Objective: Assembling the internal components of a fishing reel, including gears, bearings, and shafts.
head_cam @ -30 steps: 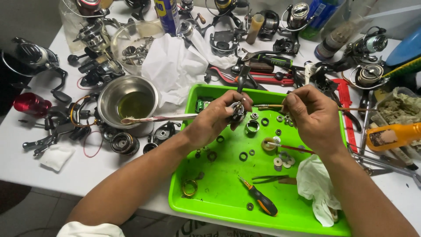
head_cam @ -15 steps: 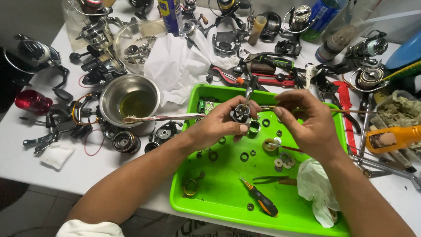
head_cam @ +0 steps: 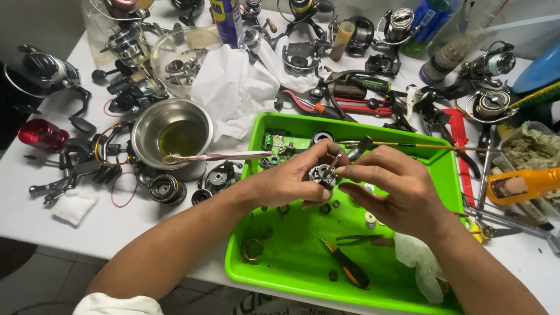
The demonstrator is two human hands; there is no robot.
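- Right now both hands meet over the green tray (head_cam: pixel 280 274), above its middle, toward the far rim.
- Left hand (head_cam: pixel 289 181) is clenched around a small dark metal reel part (head_cam: pixel 321 174) — a short cylinder with a toothed or slotted face, held just above the tray floor with its open face turned toward the right hand.
- Right hand (head_cam: pixel 391 189) pinches a thin pale pin (head_cam: pixel 333 162) between thumb and forefinger; the other fingers curl loosely and carry nothing that I can see.
- Key relation: the pin's tip sits at the top of the reel part, touching or almost touching it — I cannot tell which. The pin's long axis runs up and away from the part, tilted toward the tray's far right corner, so the right hand lies directly to the right of the part while the left hand cradles it from the left and below.
- On the tray floor, nearer the near rim than the hands, lie a black-and-orange screwdriver (head_cam: pixel 344 265), a brass ring (head_cam: pixel 253 249), several small washers and a crumpled white cloth (head_cam: pixel 417 262).
- Left of the tray stands a steel bowl (head_cam: pixel 171 132) holding yellowish liquid, with a brush (head_cam: pixel 210 156) laid across its rim and reaching to the tray's left edge.
- Beyond the tray's far rim lie fishing reels, red-handled pliers (head_cam: pixel 356 108) and white tissue (head_cam: pixel 233 87).
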